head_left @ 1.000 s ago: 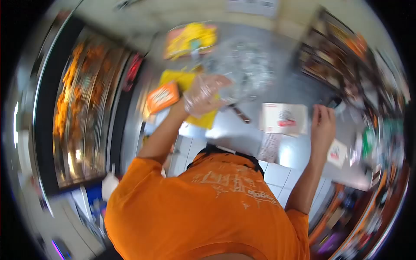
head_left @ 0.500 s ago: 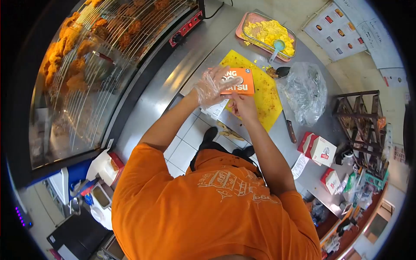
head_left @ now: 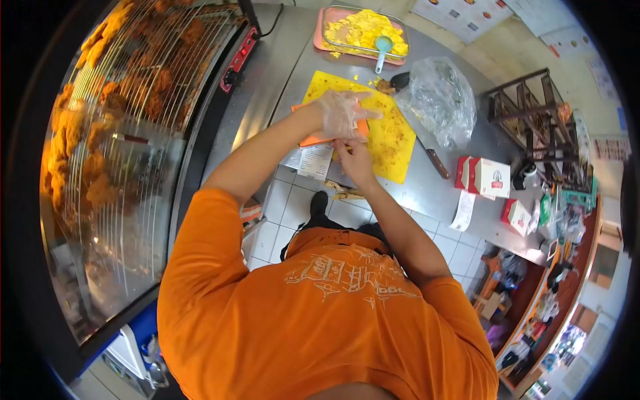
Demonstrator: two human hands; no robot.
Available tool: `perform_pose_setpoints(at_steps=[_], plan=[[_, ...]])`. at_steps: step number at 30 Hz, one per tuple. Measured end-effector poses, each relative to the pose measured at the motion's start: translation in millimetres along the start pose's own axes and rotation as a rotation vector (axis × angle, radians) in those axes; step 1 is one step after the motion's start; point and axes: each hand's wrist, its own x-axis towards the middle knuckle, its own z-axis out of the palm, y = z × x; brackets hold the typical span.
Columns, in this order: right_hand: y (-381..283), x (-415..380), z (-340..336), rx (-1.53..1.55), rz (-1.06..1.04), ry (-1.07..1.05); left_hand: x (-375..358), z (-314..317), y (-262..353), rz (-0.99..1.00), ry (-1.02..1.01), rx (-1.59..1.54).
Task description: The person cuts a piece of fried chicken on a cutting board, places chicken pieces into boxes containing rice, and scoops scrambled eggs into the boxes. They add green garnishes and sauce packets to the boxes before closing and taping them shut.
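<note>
A clear plastic glove covers my left hand, whose fingers are spread over an orange box and hide most of it. Just below it, the bare fingers of my right hand are pinched together at the near edge of the box and glove; what they hold is too small to make out. The box overlaps the left side of a yellow cutting board scattered with brown crumbs. A white printed slip hangs at the counter edge under the box.
A tray of yellow food with a blue scoop sits at the back. Right of the board are a knife, a crumpled plastic bag, red-and-white boxes and a dark rack. A fried-food display stands left.
The view has shifted, so the counter items appear further left. My left hand now covers the orange box's printed face, and the box sits more tilted. My right hand remains close beside it.
</note>
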Motion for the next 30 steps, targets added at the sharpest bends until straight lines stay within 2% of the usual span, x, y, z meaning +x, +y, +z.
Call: perform_pose_setpoints(at_steps=[4, 7, 10, 12, 13, 15, 16, 17, 18, 19, 21, 23, 25, 27, 28, 30], plan=[[6.7, -2.1, 12.3, 0.086, 0.080, 0.089, 40.0, -21.8, 10.2, 0.031, -0.513, 0.144], [11.1, 2.4, 14.6, 0.232, 0.099, 0.084, 41.4, -36.0, 19.7, 0.014, -0.552, 0.172], [15.6, -1.8, 16.2, -0.035, -0.043, 0.154, 33.0, -8.5, 4.7, 0.214, -0.365, 0.265], [23.0, 4.1, 24.8, -0.097, -0.256, 0.286, 30.4, 3.3, -3.9, 0.277, -0.287, 0.231], [27.6, 10.7, 30.9, -0.141, -0.361, 0.368, 29.8, 10.1, -11.3, 0.363, -0.259, 0.322], [44.0, 24.6, 41.9, -0.446, -0.210, 0.236, 34.0, 22.8, -25.0, 0.590, -0.171, 0.613], [44.0, 24.6, 36.8, -0.353, -0.068, 0.154, 38.8, 19.6, -18.5, 0.518, -0.325, 0.601], [48.0, 29.6, 37.6, -0.416, 0.008, 0.245, 39.0, 45.5, -33.5, 0.509, -0.233, 0.601], [27.3, 19.6, 19.2, -0.441, 0.001, 0.259, 42.3, 54.4, -37.4, 0.363, -0.284, 0.431], [17.9, 11.7, 3.3, -0.439, -0.085, 0.251, 45.5, 68.6, -54.7, 0.303, -0.258, 0.207], [12.8, -4.5, -23.9, -0.459, -0.045, 0.071, 49.9, 95.9, -87.1, 0.217, -0.188, -0.263], [14.6, -50.5, -70.3, -0.589, -0.237, 0.006, 72.3, 26.3, -1.0, 0.202, 0.139, 0.193], [39.2, -108.0, -116.7, -0.128, -0.275, 0.013, 82.4, -9.8, 99.6, 0.083, 0.397, -0.214], [33.3, -190.9, -174.7, -0.033, -0.288, 0.261, 109.6, 10.5, 185.4, 0.106, 0.559, -0.388], [25.6, -228.1, -202.9, -0.131, -0.296, 0.391, 123.5, 23.1, 235.5, 0.124, 0.634, -0.487], [22.4, -292.4, -246.2, -0.312, -0.293, 0.647, 144.0, 44.6, 358.3, 0.063, 0.378, -0.961]])
